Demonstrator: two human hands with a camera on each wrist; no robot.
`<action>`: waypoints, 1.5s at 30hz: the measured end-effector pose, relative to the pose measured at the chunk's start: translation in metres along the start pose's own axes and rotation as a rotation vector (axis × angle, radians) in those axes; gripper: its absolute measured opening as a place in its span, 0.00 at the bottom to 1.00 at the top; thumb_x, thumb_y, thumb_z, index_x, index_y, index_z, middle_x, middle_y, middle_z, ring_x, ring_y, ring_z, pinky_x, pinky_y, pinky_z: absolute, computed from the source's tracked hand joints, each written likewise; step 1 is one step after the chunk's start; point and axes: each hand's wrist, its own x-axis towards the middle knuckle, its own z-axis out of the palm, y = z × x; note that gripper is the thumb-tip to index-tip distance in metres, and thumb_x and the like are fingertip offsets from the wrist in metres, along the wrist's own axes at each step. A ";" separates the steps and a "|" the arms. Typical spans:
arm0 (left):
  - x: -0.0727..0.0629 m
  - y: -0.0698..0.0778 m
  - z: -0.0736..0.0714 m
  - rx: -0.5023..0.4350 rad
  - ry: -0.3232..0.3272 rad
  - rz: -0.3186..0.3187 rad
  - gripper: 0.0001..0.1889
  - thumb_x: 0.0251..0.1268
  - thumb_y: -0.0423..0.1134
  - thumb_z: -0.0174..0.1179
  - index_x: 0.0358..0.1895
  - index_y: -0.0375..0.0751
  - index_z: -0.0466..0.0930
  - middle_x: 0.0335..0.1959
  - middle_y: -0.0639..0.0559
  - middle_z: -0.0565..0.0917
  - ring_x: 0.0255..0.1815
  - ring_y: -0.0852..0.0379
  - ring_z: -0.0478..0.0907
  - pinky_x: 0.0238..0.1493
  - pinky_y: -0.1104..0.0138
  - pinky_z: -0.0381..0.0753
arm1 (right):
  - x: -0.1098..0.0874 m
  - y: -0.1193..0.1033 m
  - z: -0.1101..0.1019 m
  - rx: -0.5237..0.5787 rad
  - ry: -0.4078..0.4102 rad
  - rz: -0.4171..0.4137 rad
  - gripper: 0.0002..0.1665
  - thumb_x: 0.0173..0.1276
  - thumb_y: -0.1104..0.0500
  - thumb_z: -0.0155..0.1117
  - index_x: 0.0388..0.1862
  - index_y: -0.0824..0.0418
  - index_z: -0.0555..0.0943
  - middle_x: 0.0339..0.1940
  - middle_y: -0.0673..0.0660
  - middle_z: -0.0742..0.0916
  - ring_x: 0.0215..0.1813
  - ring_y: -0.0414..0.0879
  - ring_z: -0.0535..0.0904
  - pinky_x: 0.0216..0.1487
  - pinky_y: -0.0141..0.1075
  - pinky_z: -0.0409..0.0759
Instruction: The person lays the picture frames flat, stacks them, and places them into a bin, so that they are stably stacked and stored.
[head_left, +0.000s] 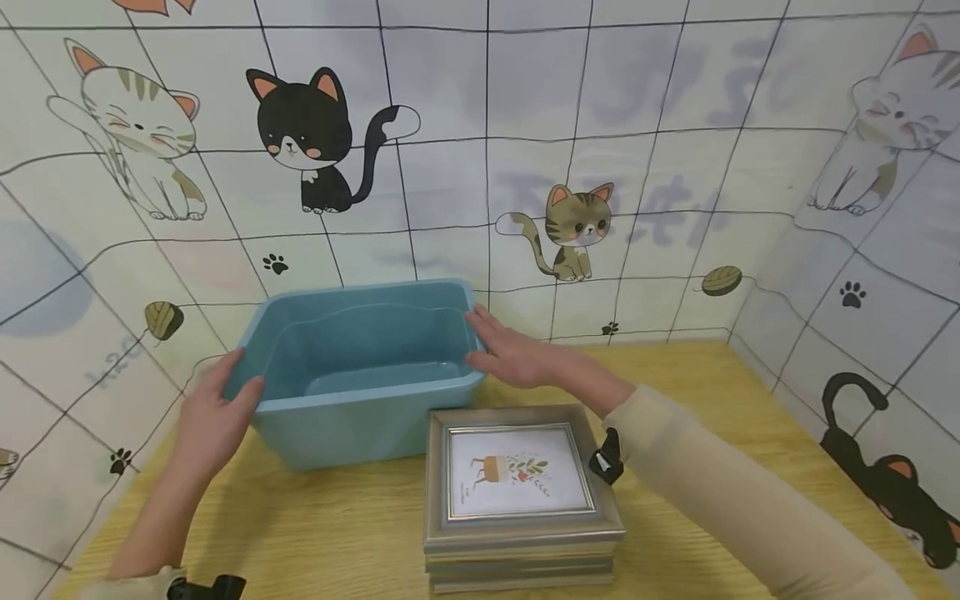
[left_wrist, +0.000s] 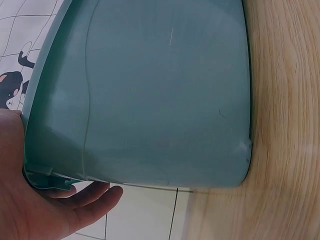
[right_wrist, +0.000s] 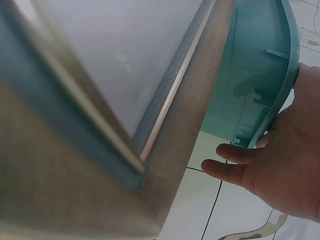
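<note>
A light blue plastic tub (head_left: 360,429) stands on the wooden table against the wall. At its left end my left hand (head_left: 213,421) grips the rim, thumb over the front corner and fingers round the outer side. In the left wrist view, the fingertips (left_wrist: 112,195) show past the tub's end. My right hand (head_left: 521,354) rests against the right end with fingers fairly straight, touching the rim. Two of its fingers (right_wrist: 230,167) stick out below the rim in the right wrist view. The tub's visible interior holds nothing.
A stack of several picture frames (head_left: 525,533) lies in front of the tub's right part, under my right forearm. The top frame shows a printed plant picture. Cat-patterned walls (head_left: 450,192) enclose the wooden table (head_left: 330,533) at the back and both sides.
</note>
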 end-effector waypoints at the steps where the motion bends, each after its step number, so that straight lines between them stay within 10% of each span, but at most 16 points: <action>1: 0.001 0.002 0.002 -0.005 -0.002 -0.001 0.36 0.80 0.49 0.46 0.81 0.33 0.51 0.77 0.24 0.55 0.75 0.21 0.53 0.67 0.29 0.56 | -0.002 0.002 -0.001 0.004 0.000 0.005 0.45 0.83 0.46 0.41 0.84 0.66 0.35 0.84 0.64 0.36 0.84 0.53 0.31 0.80 0.49 0.43; 13: 0.005 0.023 0.023 -0.057 -0.035 0.037 0.36 0.80 0.49 0.47 0.82 0.33 0.51 0.79 0.29 0.55 0.76 0.25 0.54 0.68 0.32 0.59 | -0.026 0.021 -0.012 0.057 -0.011 0.036 0.46 0.84 0.47 0.42 0.84 0.66 0.33 0.84 0.64 0.34 0.84 0.54 0.29 0.80 0.53 0.44; 45: 0.013 0.076 0.086 -0.206 -0.200 0.057 0.40 0.78 0.49 0.51 0.84 0.41 0.43 0.82 0.35 0.53 0.81 0.37 0.50 0.75 0.42 0.54 | -0.089 0.093 -0.014 0.201 0.266 0.056 0.42 0.82 0.53 0.45 0.85 0.63 0.43 0.86 0.60 0.43 0.84 0.57 0.36 0.78 0.60 0.45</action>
